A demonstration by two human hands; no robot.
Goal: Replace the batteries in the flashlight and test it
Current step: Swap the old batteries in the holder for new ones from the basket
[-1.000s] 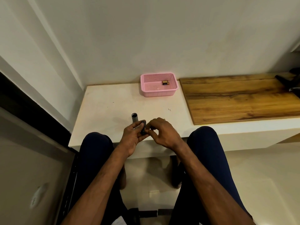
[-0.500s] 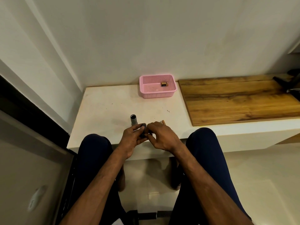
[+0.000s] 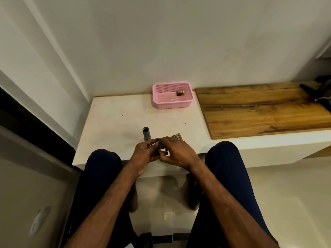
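A seated person works with both hands over the near edge of a white bench (image 3: 114,122), knees in dark trousers to either side. The left hand (image 3: 143,154) and right hand (image 3: 176,153) meet fingertip to fingertip around a small dark part (image 3: 157,146), which may be a piece of the flashlight; it is too hidden to identify. The left hand's fingers curl narrowly around it from the left, while the right hand's thumb and fingers pinch in from the right. Which hand bears the part's weight cannot be told.

The grey flashlight tube (image 3: 146,134) stands upright on the bench just beyond the left hand, near the front edge, its open dark mouth facing up. Just behind the right hand's knuckles, loose batteries (image 3: 178,136) lie on the bench; only their ends show, so their number is unclear.

At the back edge of the bench, against the wall, sits a pink basket (image 3: 172,104) with more batteries (image 3: 180,93) lying in its far right corner. A wooden board (image 3: 259,111) covers the bench's right side, with a dark object (image 3: 317,92), not identifiable, at its far right corner
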